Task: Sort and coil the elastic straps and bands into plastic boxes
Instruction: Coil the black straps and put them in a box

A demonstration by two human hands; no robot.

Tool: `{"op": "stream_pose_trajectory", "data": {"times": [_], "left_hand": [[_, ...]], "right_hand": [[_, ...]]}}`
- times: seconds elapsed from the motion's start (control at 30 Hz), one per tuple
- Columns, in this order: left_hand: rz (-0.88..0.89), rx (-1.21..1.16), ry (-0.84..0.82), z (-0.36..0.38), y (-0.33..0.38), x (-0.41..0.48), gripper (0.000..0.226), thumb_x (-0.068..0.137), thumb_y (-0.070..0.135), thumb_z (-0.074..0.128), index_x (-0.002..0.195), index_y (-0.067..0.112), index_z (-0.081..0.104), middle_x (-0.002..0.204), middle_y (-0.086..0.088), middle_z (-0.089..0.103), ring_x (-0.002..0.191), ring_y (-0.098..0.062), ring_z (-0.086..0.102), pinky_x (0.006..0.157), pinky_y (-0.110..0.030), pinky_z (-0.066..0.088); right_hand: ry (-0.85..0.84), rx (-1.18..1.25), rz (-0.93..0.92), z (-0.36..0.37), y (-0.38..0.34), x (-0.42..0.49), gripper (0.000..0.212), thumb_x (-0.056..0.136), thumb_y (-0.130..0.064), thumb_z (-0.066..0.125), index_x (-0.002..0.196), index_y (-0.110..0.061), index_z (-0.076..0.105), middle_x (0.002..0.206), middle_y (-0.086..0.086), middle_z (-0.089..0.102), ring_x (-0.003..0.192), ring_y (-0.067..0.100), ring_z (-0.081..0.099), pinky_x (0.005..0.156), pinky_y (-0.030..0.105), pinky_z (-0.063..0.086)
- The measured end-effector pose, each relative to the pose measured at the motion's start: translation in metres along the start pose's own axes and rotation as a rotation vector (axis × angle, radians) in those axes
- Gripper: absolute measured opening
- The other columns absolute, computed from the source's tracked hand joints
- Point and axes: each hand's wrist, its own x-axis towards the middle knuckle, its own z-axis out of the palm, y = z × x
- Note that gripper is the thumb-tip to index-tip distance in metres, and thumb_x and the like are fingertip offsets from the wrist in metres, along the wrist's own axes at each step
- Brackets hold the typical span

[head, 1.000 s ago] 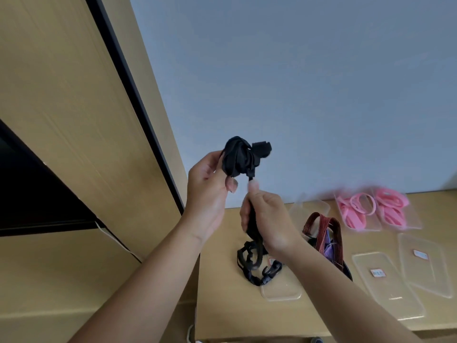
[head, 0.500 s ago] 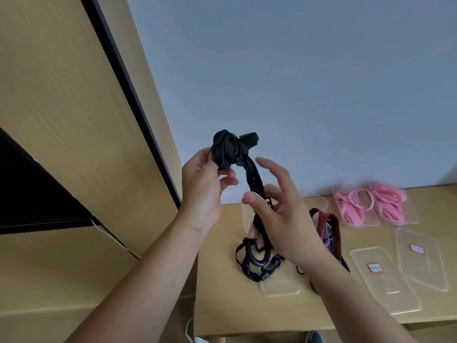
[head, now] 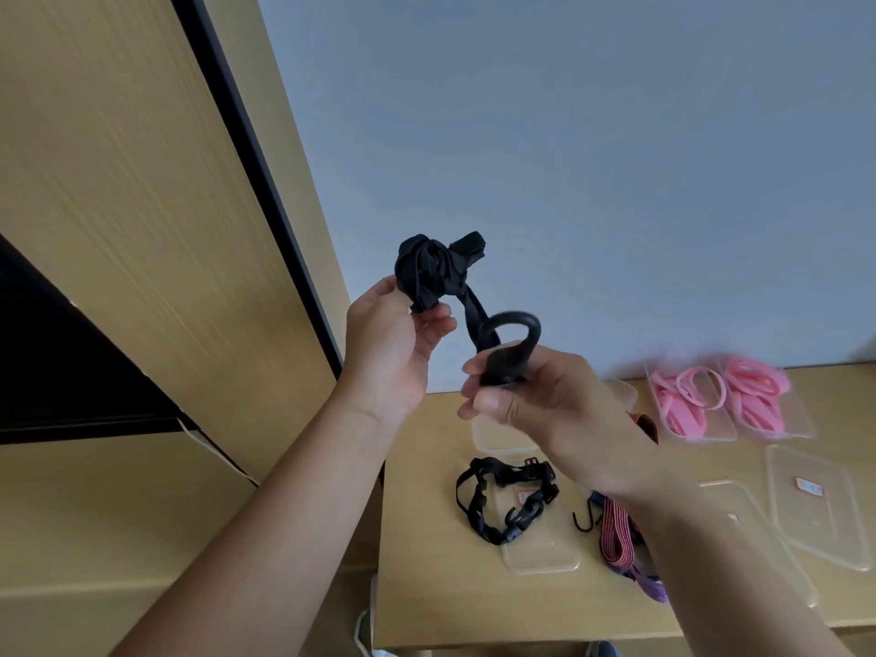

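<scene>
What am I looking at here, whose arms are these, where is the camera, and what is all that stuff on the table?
There is no machine here. These are a person's two bare arms, filmed by a camera worn on their head that looks forward and down. The left hand pinches the bunched part of a black strap, and the right hand grips its looped end. Below, on a wooden table, lie a buckled strap, a red striped cord with a hook, pink bands in clear plastic boxes, and what look like clear lids.

A pale blue-grey wall (head: 569,135) rose behind a light wooden table (head: 426,585); a tall wood-grain cabinet (head: 118,182) with black trim (head: 260,182) stood left.
</scene>
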Motion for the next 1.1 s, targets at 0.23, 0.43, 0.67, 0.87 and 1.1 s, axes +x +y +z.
{"op": "stream_pose_trajectory", "data": {"times": [0.23, 0.43, 0.67, 0.87, 1.1], "left_hand": [[-0.001, 0.025, 0.092, 0.004, -0.006, 0.012, 0.027, 0.098, -0.005, 0.048, 0.087, 0.006, 0.07, 0.062, -0.001, 0.063, 0.052, -0.017, 0.056, 0.058, -0.03, 0.057], [-0.137, -0.054, 0.253, 0.006, -0.012, 0.023, 0.031, 0.091, -0.01, 0.038, 0.08, 0.001, 0.064, 0.07, -0.011, 0.063, 0.055, -0.021, 0.059, 0.052, -0.024, 0.055], [0.013, 0.151, 0.233, 0.009, -0.036, 0.022, 0.028, 0.095, -0.007, 0.042, 0.085, 0.004, 0.065, 0.074, -0.008, 0.064, 0.054, -0.016, 0.055, 0.057, -0.027, 0.052], [0.514, 0.421, 0.193, 0.013, -0.049, 0.011, 0.016, 0.1, 0.01, 0.052, 0.098, 0.007, 0.068, 0.087, -0.009, 0.071, 0.061, -0.029, 0.062, 0.054, -0.03, 0.05], [0.992, 0.621, 0.179, 0.005, -0.048, 0.012, 0.019, 0.094, -0.005, 0.049, 0.097, 0.0, 0.068, 0.093, 0.001, 0.06, 0.079, -0.027, 0.061, 0.058, -0.052, 0.054]], "right_hand": [[0.348, -0.352, -0.163, 0.019, 0.011, 0.007, 0.028, 0.096, -0.05, 0.05, 0.102, -0.027, 0.065, 0.103, -0.012, 0.064, 0.093, 0.008, 0.064, 0.076, 0.017, 0.046], [0.389, -0.601, -0.397, 0.03, 0.021, 0.005, 0.046, 0.104, -0.045, 0.043, 0.108, -0.008, 0.069, 0.124, -0.006, 0.061, 0.129, 0.019, 0.053, 0.099, 0.045, 0.047], [0.539, -0.704, -0.321, 0.04, 0.017, 0.001, 0.061, 0.106, -0.053, 0.023, 0.09, -0.008, 0.061, 0.081, -0.001, 0.059, 0.076, 0.022, 0.056, 0.067, 0.036, 0.044], [0.679, -0.594, -0.061, 0.038, 0.004, 0.027, 0.054, 0.099, -0.056, 0.028, 0.074, -0.013, 0.048, 0.059, 0.0, 0.055, 0.058, 0.018, 0.053, 0.054, 0.031, 0.04], [0.633, -0.599, 0.084, 0.034, -0.002, 0.047, 0.048, 0.105, -0.043, 0.039, 0.067, -0.013, 0.041, 0.056, 0.001, 0.052, 0.053, 0.016, 0.045, 0.051, 0.027, 0.036]]}}
